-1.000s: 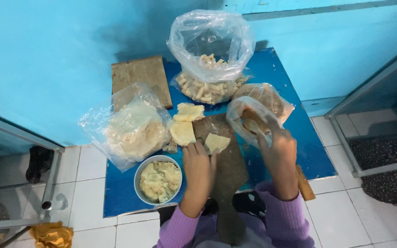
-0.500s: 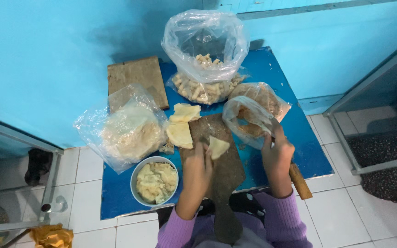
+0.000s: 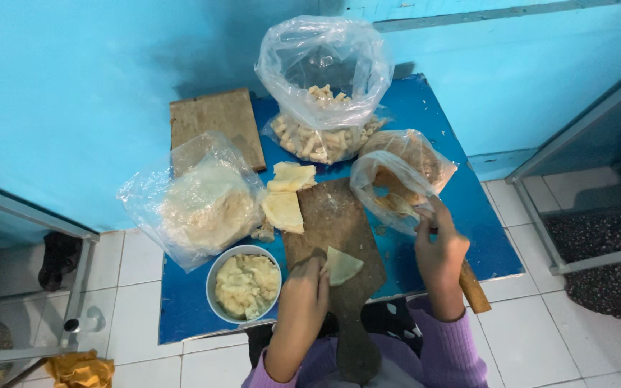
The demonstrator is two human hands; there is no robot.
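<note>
Your left hand pinches folded wrapper on board; your right hand grips bag rim, bench beneath.

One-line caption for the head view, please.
Left hand presses a pale folded dough piece on a dark wooden board; right hand grips a clear plastic bag.
</note>
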